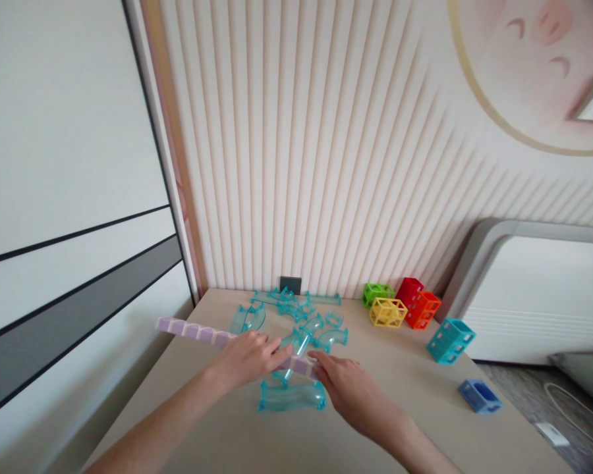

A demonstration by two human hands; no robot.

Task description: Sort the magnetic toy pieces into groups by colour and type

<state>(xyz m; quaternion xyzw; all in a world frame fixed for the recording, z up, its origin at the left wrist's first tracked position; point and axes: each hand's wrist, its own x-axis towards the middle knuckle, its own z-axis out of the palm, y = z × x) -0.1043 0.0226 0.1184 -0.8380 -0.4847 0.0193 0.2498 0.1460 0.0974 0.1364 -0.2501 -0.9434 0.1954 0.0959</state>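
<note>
A long row of joined light-purple blocks slants across the view above the table, its left end higher in the picture. My left hand is closed around the row right of its middle. At the row's right end, my right hand grips it with thumb and fingers; the fingertips are partly hidden. Behind and below the hands lie several clear teal track pieces, straight and curved. The nearest is a wide teal channel piece, lying just below the purple row in the picture.
Toward the right of the table stand green, yellow, red, orange and teal open-frame blocks. A blue block lies near the right edge. A ribbed wall rises behind; a white cabinet stands left.
</note>
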